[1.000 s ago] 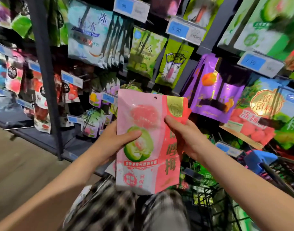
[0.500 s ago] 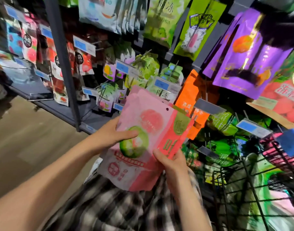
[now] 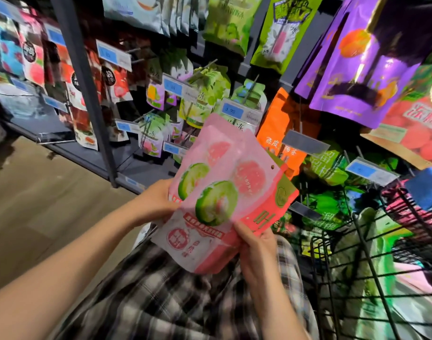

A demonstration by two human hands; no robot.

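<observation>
Pink packets (image 3: 219, 192), held low over the person's checked shirt (image 3: 161, 290), have tipped rightward and slid apart from what looked a second ago like one upright pouch. The left hand (image 3: 156, 202) pinches the rear one's edge, the right hand (image 3: 256, 244) pinches the front one's bottom. So there are two to sort, I'd judge, between the wire basket (image 3: 344, 235) alongside and the display rack (image 3: 85, 89) behind.

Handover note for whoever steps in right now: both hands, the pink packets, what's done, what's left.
Left hand: grips the rear flat pink plastic snack pouch by its left edge.
Right hand: pinches the front matching pink pouch at its lower edge.
Pouches overlap, fanned, off the rack pegs.
Done: two pouches in hand.
Left: probably into the black wire basket on the right, or rehang one.
</observation>
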